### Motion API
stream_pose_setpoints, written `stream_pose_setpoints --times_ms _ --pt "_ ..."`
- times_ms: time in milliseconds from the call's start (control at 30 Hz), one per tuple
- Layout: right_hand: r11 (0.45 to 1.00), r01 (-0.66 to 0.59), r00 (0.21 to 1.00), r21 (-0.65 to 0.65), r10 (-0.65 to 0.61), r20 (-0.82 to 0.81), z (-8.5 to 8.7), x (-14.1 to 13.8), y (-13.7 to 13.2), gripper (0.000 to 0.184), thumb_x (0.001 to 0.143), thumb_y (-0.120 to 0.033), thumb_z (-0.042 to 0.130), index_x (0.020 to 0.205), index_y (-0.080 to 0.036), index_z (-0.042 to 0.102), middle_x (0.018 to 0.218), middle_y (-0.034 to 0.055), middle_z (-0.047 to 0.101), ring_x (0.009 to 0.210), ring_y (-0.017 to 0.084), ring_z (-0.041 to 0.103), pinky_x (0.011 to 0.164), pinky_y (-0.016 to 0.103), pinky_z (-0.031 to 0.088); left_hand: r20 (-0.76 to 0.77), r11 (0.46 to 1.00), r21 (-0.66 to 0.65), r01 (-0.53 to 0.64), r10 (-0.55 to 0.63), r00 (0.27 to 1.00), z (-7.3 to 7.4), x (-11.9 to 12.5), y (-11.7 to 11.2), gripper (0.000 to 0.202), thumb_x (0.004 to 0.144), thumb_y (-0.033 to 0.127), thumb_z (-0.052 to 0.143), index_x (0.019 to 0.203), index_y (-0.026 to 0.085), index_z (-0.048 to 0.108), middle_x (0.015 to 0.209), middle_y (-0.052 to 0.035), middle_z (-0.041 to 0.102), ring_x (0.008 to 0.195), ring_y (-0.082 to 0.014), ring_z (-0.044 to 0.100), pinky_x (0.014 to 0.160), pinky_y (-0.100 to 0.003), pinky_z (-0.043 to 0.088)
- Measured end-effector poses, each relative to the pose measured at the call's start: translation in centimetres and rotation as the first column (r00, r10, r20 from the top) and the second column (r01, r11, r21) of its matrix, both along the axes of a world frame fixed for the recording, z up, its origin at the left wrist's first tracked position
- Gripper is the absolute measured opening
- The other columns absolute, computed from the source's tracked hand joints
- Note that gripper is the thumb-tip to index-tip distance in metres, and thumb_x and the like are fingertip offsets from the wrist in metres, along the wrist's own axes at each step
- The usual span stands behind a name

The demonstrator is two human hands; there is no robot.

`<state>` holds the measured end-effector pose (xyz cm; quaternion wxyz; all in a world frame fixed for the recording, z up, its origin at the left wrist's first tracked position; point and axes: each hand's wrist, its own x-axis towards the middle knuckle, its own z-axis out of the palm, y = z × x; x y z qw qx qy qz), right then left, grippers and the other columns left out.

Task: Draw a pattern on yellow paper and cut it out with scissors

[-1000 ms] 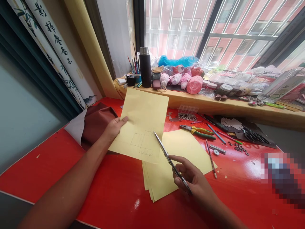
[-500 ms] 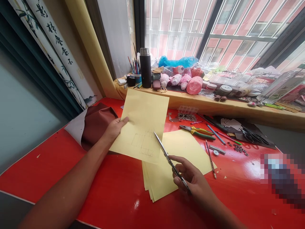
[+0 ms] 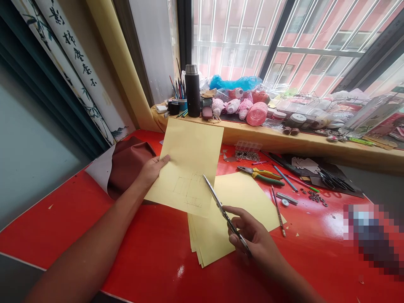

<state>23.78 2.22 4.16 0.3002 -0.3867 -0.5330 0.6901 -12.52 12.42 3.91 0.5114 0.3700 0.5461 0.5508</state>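
My left hand (image 3: 155, 169) grips the left edge of a pale yellow sheet of paper (image 3: 192, 147), thumb on top, holding it up above the table. Pencil-drawn rectangles and lines show on its lower half. In my right hand (image 3: 248, 233) is a pair of metal scissors (image 3: 217, 200), seen nearly edge-on, blades pointing up and left. Their tip overlaps the sheet's right part beside the drawing; whether it touches the paper I cannot tell. Beneath lies a stack of similar yellow sheets (image 3: 249, 198) on the red table (image 3: 151, 252).
Combination pliers (image 3: 260, 174), a pencil (image 3: 278, 210), small metal rings (image 3: 315, 197) and black-handled scissors (image 3: 336, 180) lie to the right. Folded brown leather-like material (image 3: 131, 166) sits at left. A black thermos (image 3: 192, 92) and pink yarn-like items (image 3: 257, 112) crowd the windowsill.
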Motion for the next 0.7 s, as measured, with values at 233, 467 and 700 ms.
stream_pose_setpoints --times_ms 233,467,700 --pt "1.000 -0.001 1.000 -0.006 0.001 -0.001 -0.01 0.13 0.02 0.063 0.092 -0.056 0.082 0.144 -0.027 0.062 0.080 -0.0059 0.054 0.042 0.005 0.043 0.042 0.022 0.034 -0.010 1.000 0.004 0.007 -0.007 1.000 0.05 0.00 -0.04 0.058 0.073 0.066 0.088 0.099 0.016 0.077 0.087 -0.0103 0.082 0.075 -0.0289 0.078 0.065 -0.036 0.062" --pt "1.000 0.004 1.000 0.004 -0.004 -0.002 -0.14 0.16 0.14 0.062 0.093 -0.055 0.081 0.144 -0.027 0.062 0.081 -0.0061 0.053 0.041 0.004 0.043 0.041 0.022 0.033 -0.010 1.000 0.005 -0.003 0.003 1.000 0.04 0.11 -0.05 0.059 0.072 0.066 0.089 0.099 0.016 0.077 0.086 -0.0103 0.082 0.074 -0.0285 0.078 0.064 -0.036 0.062" --pt "1.000 0.009 1.000 -0.001 -0.009 0.003 0.18 0.13 0.08 0.064 0.091 -0.057 0.083 0.143 -0.025 0.062 0.080 -0.0060 0.053 0.043 0.005 0.042 0.041 0.022 0.034 -0.019 1.000 0.006 -0.006 0.006 1.000 0.00 0.04 -0.04 0.058 0.072 0.066 0.089 0.098 0.016 0.077 0.085 -0.0100 0.081 0.073 -0.0279 0.077 0.065 -0.036 0.063"
